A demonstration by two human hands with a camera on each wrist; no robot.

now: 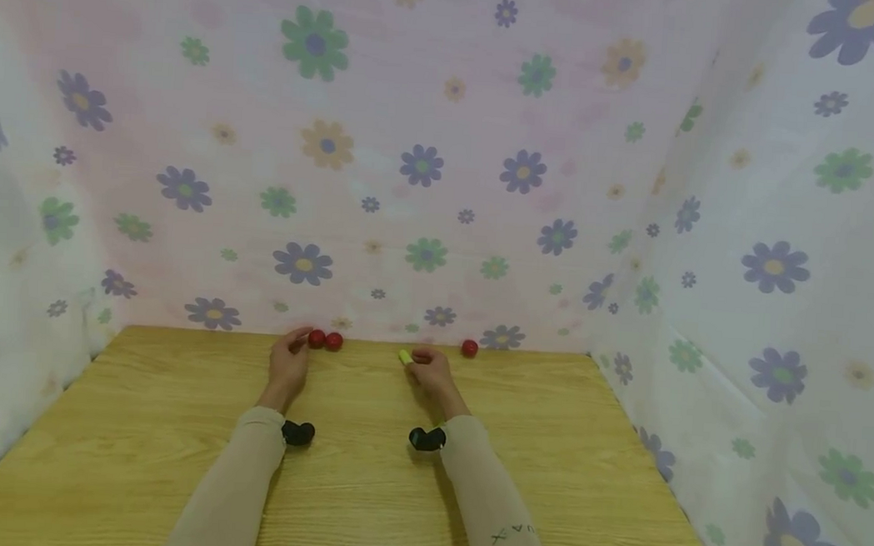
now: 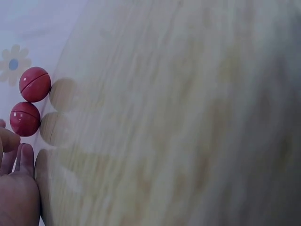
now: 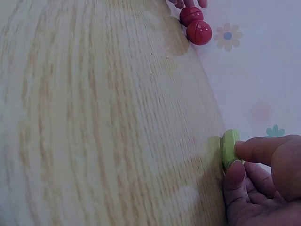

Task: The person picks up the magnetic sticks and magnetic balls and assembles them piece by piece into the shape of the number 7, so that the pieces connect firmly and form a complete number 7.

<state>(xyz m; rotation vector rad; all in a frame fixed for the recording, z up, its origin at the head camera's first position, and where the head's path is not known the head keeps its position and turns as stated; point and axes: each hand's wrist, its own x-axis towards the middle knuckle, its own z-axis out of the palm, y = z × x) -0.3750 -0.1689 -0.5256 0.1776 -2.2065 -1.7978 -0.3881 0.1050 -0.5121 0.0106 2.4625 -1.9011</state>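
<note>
Currently, a small green piece [image 1: 405,357] is pinched between the thumb and fingers of the right hand [image 1: 433,373], close to the far edge of the wooden table [image 1: 359,490]. Whether its weight is borne by the wood cannot be told.

The left hand [image 1: 289,364] is held near the same edge, thumb and fingers loosely parted and closed around nothing. Just beside its fingertips, two red balls [image 1: 325,340] are set side by side along the edge; contact between fingers and the nearer ball cannot be made out. A thin seam is seen on each ball in the left wrist view.

A third red ball [image 1: 470,348] is placed at the far edge too, to the right of the right hand and apart from it. Behind that edge, reach is bounded by a flowered cloth [image 1: 373,94], which is hung close along it. A wide stretch of wood is left between the two hands, and more is offered toward the near side, where the pale sleeves [image 1: 225,481] are laid across the view, well inside both side edges.
</note>
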